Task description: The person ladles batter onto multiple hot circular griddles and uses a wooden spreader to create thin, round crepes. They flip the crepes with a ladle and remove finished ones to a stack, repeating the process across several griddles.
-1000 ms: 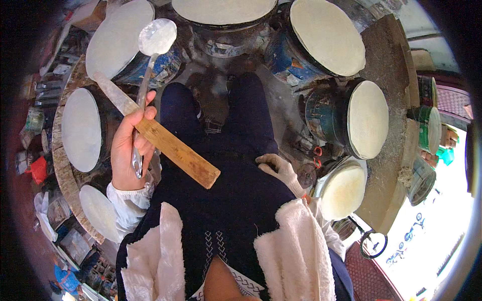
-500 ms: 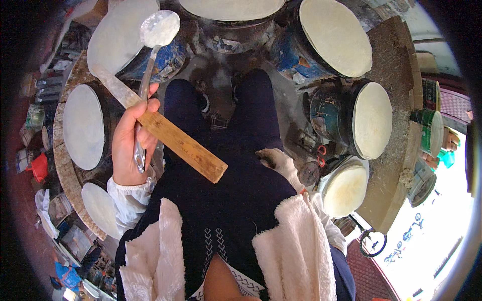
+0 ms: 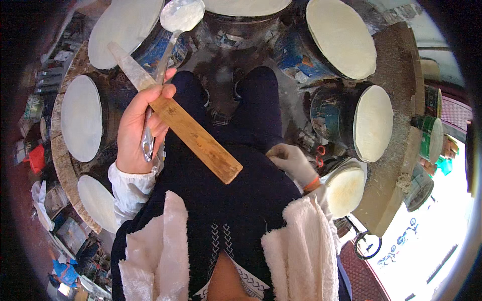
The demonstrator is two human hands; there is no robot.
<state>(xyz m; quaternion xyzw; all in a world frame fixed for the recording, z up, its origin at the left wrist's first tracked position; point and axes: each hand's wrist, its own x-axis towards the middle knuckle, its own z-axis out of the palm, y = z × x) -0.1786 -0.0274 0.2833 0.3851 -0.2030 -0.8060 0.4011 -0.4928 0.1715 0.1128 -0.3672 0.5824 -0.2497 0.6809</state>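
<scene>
My left hand (image 3: 136, 123) is closed around a metal spoon (image 3: 182, 15) and a flat wooden spatula (image 3: 201, 143) together. The spoon points up and away from me, its bowl coated with white material. Crossing it at an angle, the spatula has a whitish tapered far end and a bare brown near end over my lap. My right hand (image 3: 297, 165), in a pale glove with an orange band at the wrist, rests by my right thigh. Its fingers are curled against the dark clothing; whatever they hold, if anything, is hidden.
Buckets topped with pale round discs (image 3: 341, 37) stand in a ring around my legs. A curved brown board (image 3: 396, 100) runs behind the right ones, and a worn wooden edge (image 3: 56, 125) behind the left. Orange-red scissor handles (image 3: 320, 155) lie beside the right buckets.
My left hand has shifted slightly right and up with the spoon and spatula. My right hand has turned and moved inward, so more of the glove and the orange band shows.
</scene>
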